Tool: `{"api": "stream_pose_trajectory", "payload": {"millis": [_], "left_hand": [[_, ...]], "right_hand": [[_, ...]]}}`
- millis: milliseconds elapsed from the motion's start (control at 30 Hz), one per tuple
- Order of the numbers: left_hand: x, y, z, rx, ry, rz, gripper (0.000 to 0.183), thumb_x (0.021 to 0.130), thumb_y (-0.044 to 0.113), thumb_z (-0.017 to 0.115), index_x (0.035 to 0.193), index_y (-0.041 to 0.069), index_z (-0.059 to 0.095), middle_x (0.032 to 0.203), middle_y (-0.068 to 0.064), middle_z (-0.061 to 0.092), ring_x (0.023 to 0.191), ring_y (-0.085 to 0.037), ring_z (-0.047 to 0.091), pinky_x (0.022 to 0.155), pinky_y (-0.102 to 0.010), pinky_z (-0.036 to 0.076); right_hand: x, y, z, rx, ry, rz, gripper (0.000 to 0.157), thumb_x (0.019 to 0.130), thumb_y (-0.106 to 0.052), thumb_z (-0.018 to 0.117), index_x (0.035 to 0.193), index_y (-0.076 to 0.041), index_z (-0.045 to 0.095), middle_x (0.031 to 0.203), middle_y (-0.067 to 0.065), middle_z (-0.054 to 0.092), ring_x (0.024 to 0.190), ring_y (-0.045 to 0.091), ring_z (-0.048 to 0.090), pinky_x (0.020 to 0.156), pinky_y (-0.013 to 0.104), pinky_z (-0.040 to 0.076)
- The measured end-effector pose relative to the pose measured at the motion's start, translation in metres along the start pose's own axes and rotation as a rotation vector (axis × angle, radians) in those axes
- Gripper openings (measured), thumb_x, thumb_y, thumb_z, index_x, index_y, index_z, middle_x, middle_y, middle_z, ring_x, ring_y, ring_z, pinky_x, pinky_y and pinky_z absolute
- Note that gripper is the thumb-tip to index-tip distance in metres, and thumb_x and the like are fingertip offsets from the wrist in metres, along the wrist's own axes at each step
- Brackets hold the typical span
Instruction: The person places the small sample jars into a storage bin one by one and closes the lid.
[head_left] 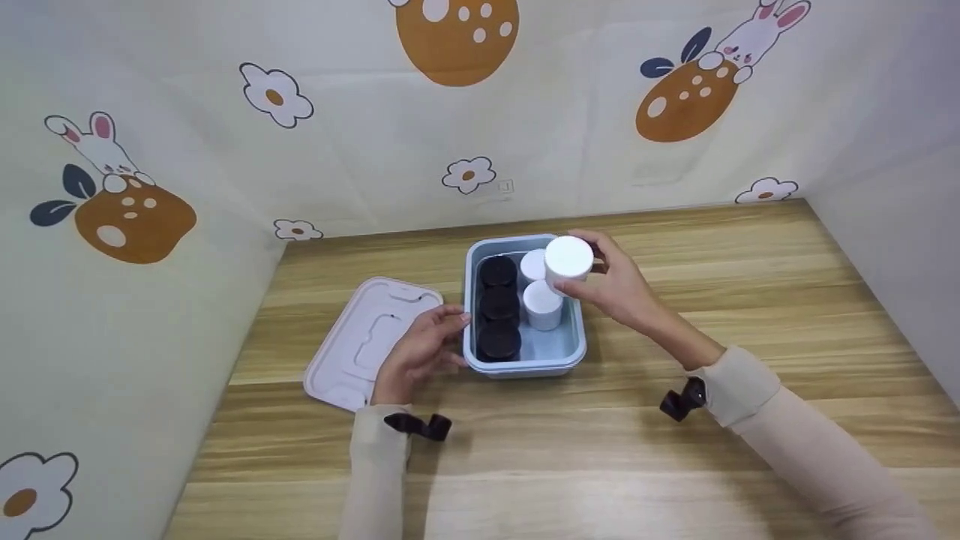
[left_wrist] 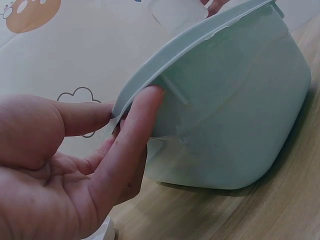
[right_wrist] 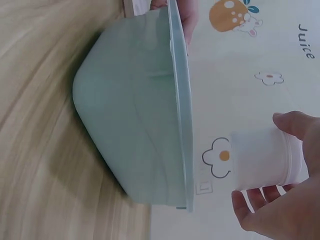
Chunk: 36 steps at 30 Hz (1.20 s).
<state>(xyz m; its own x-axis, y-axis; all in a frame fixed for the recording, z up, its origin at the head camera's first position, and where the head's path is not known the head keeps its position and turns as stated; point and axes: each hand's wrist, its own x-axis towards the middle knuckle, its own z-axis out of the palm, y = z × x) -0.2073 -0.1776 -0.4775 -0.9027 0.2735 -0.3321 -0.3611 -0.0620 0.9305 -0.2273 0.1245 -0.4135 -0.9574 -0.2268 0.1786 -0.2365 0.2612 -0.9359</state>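
Note:
A light blue plastic bin (head_left: 525, 367) stands on the table with its top uncovered. My left hand (head_left: 421, 345) pinches the bin's left rim, thumb over the edge and fingers against the outer wall (left_wrist: 235, 110). In my right hand (head_left: 628, 291) is a white lidded jar (head_left: 568, 257), gripped round its sides and held upright above the bin's right back part. Inside the bin, several black-topped jars (head_left: 499, 304) line the left side. Two white jars (head_left: 543, 304) stand to their right, the rear one partly hidden by the held jar.
A pale lid (head_left: 352, 341) lies flat on the wooden table (head_left: 570, 465) left of the bin, partly behind my left hand. Behind the table rises a wall covering (head_left: 375, 165) printed with flowers, oranges and rabbits.

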Motion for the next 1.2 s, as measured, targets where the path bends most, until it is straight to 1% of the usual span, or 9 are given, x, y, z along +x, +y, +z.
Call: {"api": "stream_pose_trajectory", "payload": {"millis": [67, 167, 333, 533, 700, 800, 1000, 1100, 1200], "left_hand": [[-0.001, 0.001, 0.0, 0.013, 0.002, -0.005, 0.028, 0.101, 0.014, 0.056, 0.124, 0.003, 0.047, 0.093, 0.001, 0.063, 0.076, -0.013, 0.065, 0.047, -0.025, 0.058], [0.0, 0.001, -0.001, 0.038, 0.002, -0.018, 0.032, 0.101, 0.017, 0.057, 0.128, 0.003, 0.047, 0.092, 0.0, 0.065, 0.069, -0.013, 0.066, 0.045, -0.025, 0.056], [0.001, 0.002, -0.001, 0.046, 0.007, -0.04, 0.032, 0.101, 0.019, 0.057, 0.128, 0.004, 0.048, 0.091, 0.001, 0.066, 0.063, -0.014, 0.065, 0.043, -0.025, 0.053], [0.001, 0.002, 0.0, 0.042, 0.017, -0.046, 0.03, 0.101, 0.018, 0.057, 0.127, 0.006, 0.048, 0.091, 0.001, 0.066, 0.06, -0.014, 0.064, 0.042, -0.025, 0.052], [0.0, 0.002, 0.0, 0.046, 0.025, -0.053, 0.031, 0.101, 0.019, 0.057, 0.128, 0.007, 0.048, 0.091, 0.001, 0.066, 0.055, -0.014, 0.063, 0.042, -0.025, 0.051], [0.0, 0.001, 0.0, 0.046, 0.029, -0.056, 0.032, 0.101, 0.02, 0.058, 0.128, 0.007, 0.048, 0.092, 0.001, 0.066, 0.055, -0.014, 0.063, 0.042, -0.025, 0.051], [-0.001, 0.0, 0.0, 0.037, 0.031, -0.058, 0.032, 0.1, 0.02, 0.059, 0.127, 0.007, 0.048, 0.092, 0.0, 0.066, 0.058, -0.015, 0.063, 0.042, -0.026, 0.051], [-0.001, -0.001, -0.001, 0.025, 0.01, -0.03, 0.031, 0.102, 0.018, 0.057, 0.127, 0.004, 0.047, 0.094, 0.0, 0.064, 0.065, -0.014, 0.064, 0.044, -0.025, 0.054], [-0.001, -0.001, -0.001, 0.013, -0.005, -0.003, 0.029, 0.102, 0.016, 0.055, 0.127, 0.001, 0.047, 0.096, 0.001, 0.063, 0.072, -0.014, 0.065, 0.046, -0.023, 0.057]], "right_hand": [[-0.004, 0.0, 0.002, -0.027, -0.025, -0.02, 0.073, 0.08, -0.011, 0.084, 0.142, -0.003, 0.047, 0.136, 0.016, 0.056, 0.123, 0.025, 0.053, 0.104, 0.037, 0.048], [-0.009, 0.002, 0.005, -0.072, -0.059, -0.055, 0.074, 0.079, -0.01, 0.085, 0.142, -0.002, 0.047, 0.136, 0.016, 0.055, 0.122, 0.025, 0.053, 0.102, 0.036, 0.05], [-0.015, 0.005, 0.011, -0.143, -0.112, -0.103, 0.072, 0.077, -0.007, 0.085, 0.138, 0.0, 0.049, 0.134, 0.019, 0.053, 0.118, 0.029, 0.056, 0.101, 0.04, 0.054], [-0.021, 0.007, 0.016, -0.175, -0.184, -0.123, 0.069, 0.076, -0.006, 0.085, 0.135, 0.002, 0.05, 0.133, 0.021, 0.052, 0.119, 0.032, 0.056, 0.104, 0.047, 0.054], [-0.024, 0.008, 0.018, -0.226, -0.244, -0.125, 0.068, 0.077, -0.012, 0.086, 0.135, -0.001, 0.051, 0.134, 0.02, 0.053, 0.117, 0.032, 0.055, 0.102, 0.047, 0.053], [-0.024, 0.008, 0.018, -0.271, -0.273, -0.149, 0.07, 0.077, -0.014, 0.086, 0.136, -0.001, 0.05, 0.135, 0.021, 0.053, 0.118, 0.032, 0.054, 0.102, 0.047, 0.05], [-0.023, 0.005, 0.018, -0.38, -0.339, -0.224, 0.067, 0.078, -0.013, 0.084, 0.135, -0.001, 0.052, 0.131, 0.02, 0.056, 0.119, 0.032, 0.053, 0.103, 0.048, 0.049], [-0.021, 0.004, 0.018, -0.427, -0.371, -0.262, 0.065, 0.077, -0.013, 0.083, 0.133, -0.001, 0.052, 0.129, 0.02, 0.056, 0.117, 0.033, 0.054, 0.1, 0.049, 0.051], [-0.02, 0.002, 0.018, -0.447, -0.402, -0.29, 0.063, 0.075, -0.012, 0.083, 0.129, 0.0, 0.053, 0.127, 0.021, 0.057, 0.116, 0.034, 0.056, 0.098, 0.05, 0.052]]}}
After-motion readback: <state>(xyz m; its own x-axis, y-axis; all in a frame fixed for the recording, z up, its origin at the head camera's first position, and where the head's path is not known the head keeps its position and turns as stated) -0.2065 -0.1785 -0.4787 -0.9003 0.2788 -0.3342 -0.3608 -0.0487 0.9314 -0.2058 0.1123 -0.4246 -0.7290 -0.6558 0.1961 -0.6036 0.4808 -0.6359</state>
